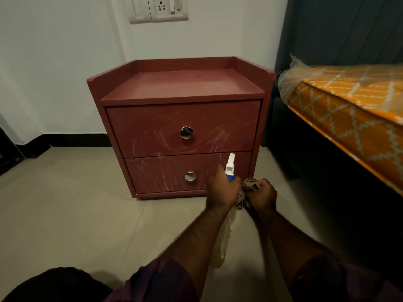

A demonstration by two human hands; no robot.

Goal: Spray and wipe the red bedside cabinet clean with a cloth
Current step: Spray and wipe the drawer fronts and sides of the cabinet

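The red bedside cabinet [181, 125] stands on the floor against the wall, with two drawers and round metal knobs. White dusty streaks cover both drawer fronts. My left hand [222, 189] grips a spray bottle [230, 165] by its neck; the white nozzle and blue collar point up in front of the lower drawer, and the pale bottle body hangs below my wrist. My right hand [262, 194] holds a bunched patterned cloth [248, 186] just right of the bottle. Both hands hover close to the cabinet's lower right corner.
A bed with an orange patterned mattress in plastic wrap [353, 114] sits close on the right, with a dark headboard [340, 29] behind. A switch and socket plate [158, 8] is on the wall above the cabinet. Grey tiled floor [76, 203] stretches to the left.
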